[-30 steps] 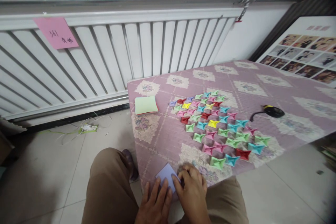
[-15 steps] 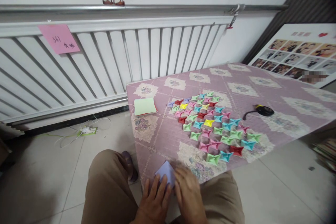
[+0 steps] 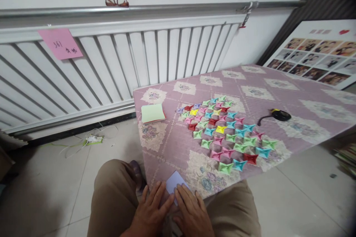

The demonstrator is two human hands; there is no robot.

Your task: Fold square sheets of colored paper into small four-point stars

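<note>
A lavender sheet of folding paper (image 3: 174, 180) lies at the near corner of the table, its lower part hidden under my fingers. My left hand (image 3: 152, 205) rests at its left edge, fingers stretched out and flat. Over its right side my right hand (image 3: 191, 207) lies with the fingers extended, pressing on the paper. Beyond the hands, many small folded paper shapes stand in rows, among them a yellow one (image 3: 221, 129), a red one (image 3: 250, 159) and a green one (image 3: 225, 168).
A stack of square paper (image 3: 152, 113), pale green on top, sits at the table's left edge. A black corded object (image 3: 280, 115) lies to the right. The table (image 3: 172, 144) meets a white radiator (image 3: 164, 52). Glasses (image 3: 117, 1) rest on the pipe; a power strip (image 3: 94, 140) is on the floor.
My right hand has moved left onto the lavender paper and now covers its right side. My left hand has slid left and down, off the middle of the sheet to its edge.
</note>
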